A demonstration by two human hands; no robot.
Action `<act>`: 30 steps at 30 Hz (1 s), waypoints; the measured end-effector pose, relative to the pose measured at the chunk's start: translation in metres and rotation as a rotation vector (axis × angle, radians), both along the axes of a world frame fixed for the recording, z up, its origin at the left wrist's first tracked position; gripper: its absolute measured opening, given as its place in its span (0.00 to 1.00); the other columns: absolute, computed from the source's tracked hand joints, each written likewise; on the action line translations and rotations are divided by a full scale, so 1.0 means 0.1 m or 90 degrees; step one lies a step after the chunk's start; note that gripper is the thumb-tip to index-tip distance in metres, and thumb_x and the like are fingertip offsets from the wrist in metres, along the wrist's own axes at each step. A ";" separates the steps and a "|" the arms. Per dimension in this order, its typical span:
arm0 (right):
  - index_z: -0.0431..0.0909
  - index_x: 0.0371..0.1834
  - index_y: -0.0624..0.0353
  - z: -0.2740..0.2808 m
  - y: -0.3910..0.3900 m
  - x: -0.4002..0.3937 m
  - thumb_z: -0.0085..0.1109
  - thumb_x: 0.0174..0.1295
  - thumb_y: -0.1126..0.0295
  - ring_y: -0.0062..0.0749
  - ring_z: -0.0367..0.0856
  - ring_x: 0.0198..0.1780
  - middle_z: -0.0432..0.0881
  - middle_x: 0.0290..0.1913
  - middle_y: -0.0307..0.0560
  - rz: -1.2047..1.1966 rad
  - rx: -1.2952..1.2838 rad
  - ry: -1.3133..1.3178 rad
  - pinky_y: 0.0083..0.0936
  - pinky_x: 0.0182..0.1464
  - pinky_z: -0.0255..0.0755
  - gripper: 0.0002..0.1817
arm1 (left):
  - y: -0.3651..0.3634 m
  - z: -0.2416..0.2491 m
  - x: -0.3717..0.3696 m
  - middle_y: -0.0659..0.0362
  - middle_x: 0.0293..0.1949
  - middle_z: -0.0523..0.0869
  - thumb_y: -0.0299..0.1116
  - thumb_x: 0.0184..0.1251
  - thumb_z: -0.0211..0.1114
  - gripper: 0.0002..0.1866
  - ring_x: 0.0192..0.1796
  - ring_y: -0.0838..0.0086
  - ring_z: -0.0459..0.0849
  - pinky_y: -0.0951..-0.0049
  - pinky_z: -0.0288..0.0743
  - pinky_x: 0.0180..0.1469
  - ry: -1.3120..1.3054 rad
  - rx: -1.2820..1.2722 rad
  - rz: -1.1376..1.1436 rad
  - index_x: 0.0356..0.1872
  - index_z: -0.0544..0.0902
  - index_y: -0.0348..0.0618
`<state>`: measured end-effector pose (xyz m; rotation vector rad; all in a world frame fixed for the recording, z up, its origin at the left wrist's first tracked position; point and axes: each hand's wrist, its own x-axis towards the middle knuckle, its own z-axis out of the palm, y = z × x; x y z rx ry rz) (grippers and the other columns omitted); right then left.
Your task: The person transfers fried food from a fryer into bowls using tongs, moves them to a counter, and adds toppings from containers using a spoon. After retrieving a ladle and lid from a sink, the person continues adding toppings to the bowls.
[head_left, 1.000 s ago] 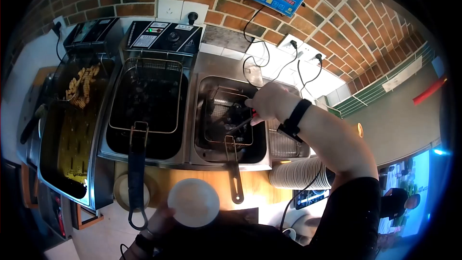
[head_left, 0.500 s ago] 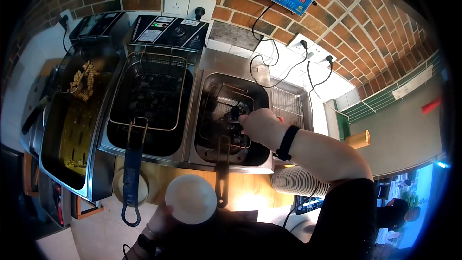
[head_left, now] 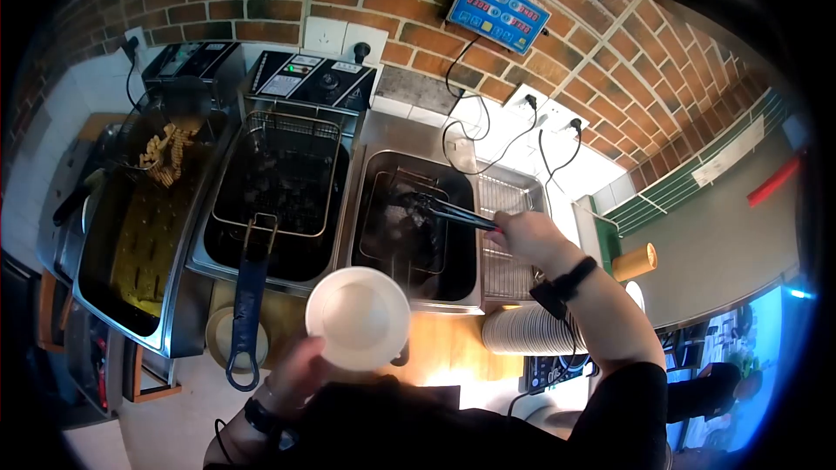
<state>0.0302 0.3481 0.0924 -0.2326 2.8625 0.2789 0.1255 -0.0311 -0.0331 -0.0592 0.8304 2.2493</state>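
My left hand (head_left: 300, 370) grips the side of a white paper bowl (head_left: 359, 318), which is tilted toward me with its pale inside in view. My right hand (head_left: 533, 237) is closed around dark tongs (head_left: 466, 216) that reach left over the right-hand fryer (head_left: 479, 283). The tips of the tongs are down among dark, glossy shapes inside the wire fryer basket (head_left: 366, 254). What the tips touch there, if anything, is too dark to make out. That basket's handle is mostly hidden behind the bowl.
The middle fryer holds a basket with a blue handle (head_left: 250, 309). Crinkle-cut fries (head_left: 165, 157) sit in a basket over the left fryer's oil (head_left: 144, 244). Stacked white bowls (head_left: 531, 331) lie on their side at right. A blue timer (head_left: 501, 10) hangs on the brick wall.
My right hand has drawn back up and right, so the tongs now show along their length. My left hand has raised the bowl slightly, turning its opening toward the camera.
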 end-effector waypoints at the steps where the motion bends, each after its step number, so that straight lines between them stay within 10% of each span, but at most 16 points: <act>1: 0.76 0.35 0.56 0.18 0.00 0.09 0.52 0.65 0.48 0.49 0.82 0.30 0.83 0.28 0.50 0.005 0.007 0.048 0.42 0.35 0.76 0.20 | 0.09 -0.01 -0.08 0.50 0.65 0.70 0.42 0.66 0.58 0.34 0.65 0.63 0.71 0.62 0.66 0.67 0.026 -0.011 0.035 0.70 0.59 0.41; 8: 0.72 0.33 0.54 1.10 -0.43 0.77 0.59 0.60 0.49 0.40 0.81 0.24 0.79 0.24 0.45 0.179 0.109 0.182 0.32 0.27 0.74 0.19 | 0.51 0.20 -0.34 0.56 0.61 0.69 0.28 0.66 0.61 0.28 0.64 0.69 0.70 0.61 0.68 0.65 0.007 -0.031 0.216 0.64 0.60 0.45; 15: 0.71 0.38 0.55 1.22 -0.84 0.73 0.57 0.60 0.46 0.41 0.82 0.27 0.79 0.26 0.42 0.203 0.176 -0.022 0.33 0.31 0.75 0.22 | 0.59 0.05 -0.33 0.54 0.63 0.70 0.29 0.65 0.59 0.30 0.65 0.65 0.71 0.61 0.69 0.66 0.200 -0.016 0.213 0.67 0.60 0.42; 22: 0.73 0.37 0.53 1.57 -0.66 0.70 0.58 0.58 0.43 0.41 0.82 0.27 0.79 0.22 0.45 0.146 0.219 0.048 0.33 0.31 0.73 0.23 | 0.28 -0.08 -0.27 0.53 0.60 0.74 0.32 0.65 0.57 0.27 0.61 0.65 0.76 0.64 0.71 0.63 -0.010 -0.014 0.228 0.65 0.63 0.41; 30: 0.73 0.46 0.60 0.04 -0.46 -0.42 0.52 0.60 0.37 0.47 0.85 0.38 0.84 0.33 0.53 0.053 0.151 -0.098 0.41 0.40 0.77 0.32 | 0.06 -0.11 -0.12 0.50 0.61 0.74 0.40 0.66 0.52 0.29 0.61 0.65 0.75 0.65 0.69 0.63 0.075 -0.018 0.100 0.66 0.66 0.35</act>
